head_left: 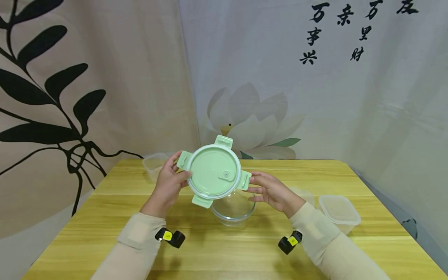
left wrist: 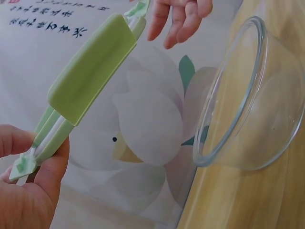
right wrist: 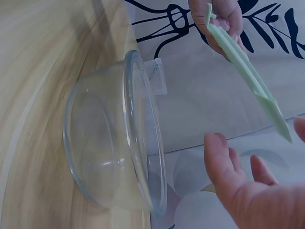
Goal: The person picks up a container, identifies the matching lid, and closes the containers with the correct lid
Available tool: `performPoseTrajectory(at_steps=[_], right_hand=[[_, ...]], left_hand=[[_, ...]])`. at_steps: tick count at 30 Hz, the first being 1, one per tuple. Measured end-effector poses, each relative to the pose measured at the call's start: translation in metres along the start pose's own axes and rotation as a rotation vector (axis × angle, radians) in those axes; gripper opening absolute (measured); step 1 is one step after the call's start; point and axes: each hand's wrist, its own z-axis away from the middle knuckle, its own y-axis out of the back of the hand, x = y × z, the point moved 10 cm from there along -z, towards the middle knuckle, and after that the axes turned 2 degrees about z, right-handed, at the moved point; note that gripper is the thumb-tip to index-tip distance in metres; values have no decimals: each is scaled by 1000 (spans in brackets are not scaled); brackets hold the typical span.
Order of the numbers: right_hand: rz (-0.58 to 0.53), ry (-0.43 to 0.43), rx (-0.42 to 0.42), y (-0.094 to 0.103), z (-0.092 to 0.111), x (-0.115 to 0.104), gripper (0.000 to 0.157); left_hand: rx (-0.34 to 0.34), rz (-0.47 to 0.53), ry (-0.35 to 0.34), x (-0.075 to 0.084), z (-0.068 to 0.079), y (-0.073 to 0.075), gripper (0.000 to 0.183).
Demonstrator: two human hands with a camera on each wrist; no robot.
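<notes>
A round light-green lid (head_left: pixel 210 169) with four side flaps is held up in the air, tilted so its top faces the head view. My left hand (head_left: pixel 167 188) pinches it at the left flap, the thumb on one face and fingers behind, as the left wrist view also shows (left wrist: pixel 33 200). Close to the right flap is my right hand (head_left: pixel 274 193), its fingers spread and loosely bent. In the right wrist view those fingers stand apart from the lid (right wrist: pixel 245 67). Below the lid, a clear round glass bowl (head_left: pixel 233 218) sits upright on the table, partly hidden by the lid.
On the wooden table (head_left: pixel 196 252), a translucent plastic container (head_left: pixel 152 165) stands at the back left, partly behind the left hand. A rectangular one (head_left: pixel 339 210) stands at right, beside another (head_left: pixel 303 195) mostly hidden by the right arm. Printed curtains (head_left: pixel 147 77) hang behind the table.
</notes>
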Motion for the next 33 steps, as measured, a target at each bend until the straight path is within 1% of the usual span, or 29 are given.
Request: performPoseTrajectory(at_steps=[3, 5, 7, 12, 20, 26, 29, 33], right_hand=[[-16, -2, -13, -3, -1, -1, 40], [-25, 0, -23, -5, -3, -2, 38], [-35, 0, -26, -7, -4, -3, 41], [-67, -9, -24, -8, -7, -3, 52], [-101, -22, -14, -7, -10, 0, 52], [-72, -17, -40, -8, -11, -1, 47], [-51, -21, -50, -7, -11, 0, 41], [-53, -25, -60, -7, -11, 1, 31]], left_hand=[[-9, 16, -4, 0, 0, -4, 77], [-15, 22, -9, 0, -1, -7, 77], [-16, 29, -12, 0, -2, -9, 77], [-8, 28, -8, -3, -4, -12, 77], [-11, -2, 14, -7, -4, -15, 77], [-28, -31, 21, -9, -4, -19, 77], [-40, -38, 21, -10, -5, -21, 77], [-38, -42, 30, -12, -5, -21, 78]])
